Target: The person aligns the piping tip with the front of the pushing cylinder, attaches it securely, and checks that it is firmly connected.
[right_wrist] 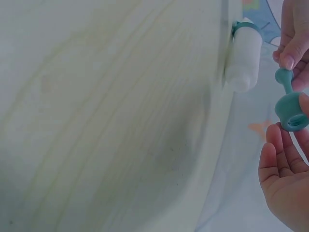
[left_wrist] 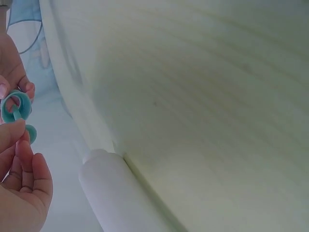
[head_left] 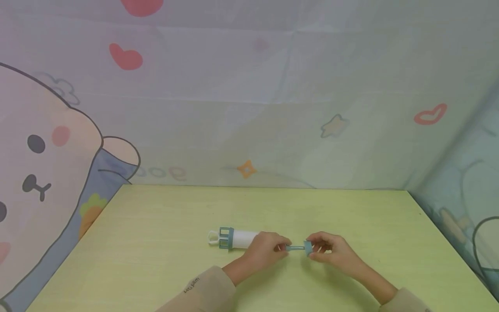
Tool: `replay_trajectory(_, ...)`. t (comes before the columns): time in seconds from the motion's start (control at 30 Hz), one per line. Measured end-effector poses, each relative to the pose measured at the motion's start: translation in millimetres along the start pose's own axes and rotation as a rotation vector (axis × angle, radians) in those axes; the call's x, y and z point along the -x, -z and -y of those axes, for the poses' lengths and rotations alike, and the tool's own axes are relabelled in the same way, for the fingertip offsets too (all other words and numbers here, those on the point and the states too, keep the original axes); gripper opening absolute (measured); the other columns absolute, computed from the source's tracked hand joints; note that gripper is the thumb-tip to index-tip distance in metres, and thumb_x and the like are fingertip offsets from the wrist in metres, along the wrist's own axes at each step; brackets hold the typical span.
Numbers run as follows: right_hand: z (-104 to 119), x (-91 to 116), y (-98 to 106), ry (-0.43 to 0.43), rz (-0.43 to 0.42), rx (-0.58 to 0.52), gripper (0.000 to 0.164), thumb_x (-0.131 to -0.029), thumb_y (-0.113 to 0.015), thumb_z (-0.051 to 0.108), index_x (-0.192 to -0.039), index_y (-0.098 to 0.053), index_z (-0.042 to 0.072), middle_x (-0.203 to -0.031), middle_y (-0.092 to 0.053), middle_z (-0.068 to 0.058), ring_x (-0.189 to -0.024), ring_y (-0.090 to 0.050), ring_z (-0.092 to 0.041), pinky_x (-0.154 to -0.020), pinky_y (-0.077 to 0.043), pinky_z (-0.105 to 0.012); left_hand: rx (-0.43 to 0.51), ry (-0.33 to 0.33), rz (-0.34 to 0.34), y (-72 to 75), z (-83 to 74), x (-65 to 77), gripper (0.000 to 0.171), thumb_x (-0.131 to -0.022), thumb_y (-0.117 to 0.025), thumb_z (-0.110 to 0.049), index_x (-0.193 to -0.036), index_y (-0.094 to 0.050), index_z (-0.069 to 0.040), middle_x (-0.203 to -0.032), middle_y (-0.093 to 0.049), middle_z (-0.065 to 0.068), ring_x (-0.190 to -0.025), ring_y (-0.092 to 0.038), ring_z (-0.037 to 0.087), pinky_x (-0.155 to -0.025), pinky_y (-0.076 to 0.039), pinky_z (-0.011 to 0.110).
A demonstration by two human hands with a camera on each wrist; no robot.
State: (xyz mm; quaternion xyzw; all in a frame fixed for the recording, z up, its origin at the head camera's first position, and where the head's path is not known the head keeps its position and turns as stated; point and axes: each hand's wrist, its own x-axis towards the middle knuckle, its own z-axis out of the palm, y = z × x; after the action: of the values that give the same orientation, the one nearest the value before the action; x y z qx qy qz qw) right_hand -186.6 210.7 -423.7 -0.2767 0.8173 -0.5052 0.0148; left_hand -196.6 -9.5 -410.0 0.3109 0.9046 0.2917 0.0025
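Note:
Between my two hands is a teal piece: a hollow round cap (right_wrist: 291, 112) joined by a thin stem (head_left: 297, 248) to a small rounded knob (right_wrist: 284, 75). My left hand (head_left: 265, 250) pinches the knob end between thumb and fingertips. The cap end sits between the thumb and fingers of my right hand (head_left: 338, 252), its opening visible in both wrist views. Just beyond my left hand, a white cylindrical bottle (head_left: 244, 239) lies on its side, partly hidden by that hand. Its left end carries a teal open frame (head_left: 226, 238) with a white loop (head_left: 213, 237).
A pale yellow-green table (head_left: 163, 225) lies beneath the hands. Behind it hangs a printed cloth (head_left: 249, 86) with hearts, stars and a large cartoon bear (head_left: 50, 151), and the cloth continues on the right side.

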Motion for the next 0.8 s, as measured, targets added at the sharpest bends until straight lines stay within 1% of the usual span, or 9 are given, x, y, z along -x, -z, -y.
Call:
replay_trajectory(0.1, 1.1, -1.7, -2.6, 0.012, 0.006, -0.01, 0.025, -0.078, -0.065, 0.009, -0.1, -0.057, -0.002, -0.085, -0.061, -0.012, -0.071, -0.053, -0.002, -0.062, -0.047, -0.021, -0.001, -0.002, 0.0, 0.0, -1.2, 0.1, 0.022, -0.077, -0.066, -0.014, -0.099, -0.067, -0.01, -0.076, -0.065, -0.005, -0.066, -0.054, -0.002, -0.06, -0.041, 0.01)
replay_trajectory(0.3, 3.8, -4.9, -8.6, 0.037, 0.027, -0.039, 0.026, -0.079, -0.063, 0.007, -0.101, -0.056, -0.005, -0.087, -0.061, -0.012, -0.072, -0.053, -0.002, -0.063, -0.047, -0.021, 0.008, -0.022, -0.002, 0.5, -3.6, 0.8, 0.022, -0.078, -0.066, -0.014, -0.099, -0.067, -0.009, -0.077, -0.066, -0.004, -0.066, -0.055, -0.002, -0.061, -0.041, 0.009)
replay_trajectory(0.4, 4.1, -6.0, -11.6, 0.023, 0.033, -0.059, 0.025, -0.08, -0.063, 0.008, -0.101, -0.056, -0.004, -0.09, -0.061, -0.009, -0.074, -0.054, -0.001, -0.064, -0.047, -0.022, 0.019, -0.027, 0.002, 0.5, -4.4, 1.1, 0.022, -0.078, -0.066, -0.014, -0.099, -0.067, -0.01, -0.078, -0.066, -0.004, -0.066, -0.054, -0.002, -0.061, -0.041, 0.009)
replay_trajectory(0.63, 4.5, -7.4, -16.3, -0.005, 0.059, -0.112, 0.024, -0.081, -0.061, 0.007, -0.102, -0.055, -0.001, -0.093, -0.061, -0.003, -0.076, -0.053, -0.002, -0.065, -0.046, -0.022, 0.018, -0.039, -0.015, -1.4, -3.3, 1.5, 0.021, -0.078, -0.066, -0.015, -0.099, -0.068, -0.011, -0.077, -0.066, -0.005, -0.064, -0.051, -0.003, -0.059, -0.04, 0.008)
replay_trajectory(0.8, 5.4, -7.6, -17.1, -0.037, 0.068, -0.154, 0.024, -0.082, -0.06, 0.008, -0.103, -0.055, -0.002, -0.092, -0.06, 0.001, -0.075, -0.054, -0.005, -0.066, -0.046, -0.023, 0.06, -0.042, -0.025, -1.7, -1.8, 2.8, 0.022, -0.079, -0.065, -0.014, -0.1, -0.067, -0.012, -0.079, -0.067, -0.003, -0.066, -0.054, -0.003, -0.061, -0.041, 0.008)
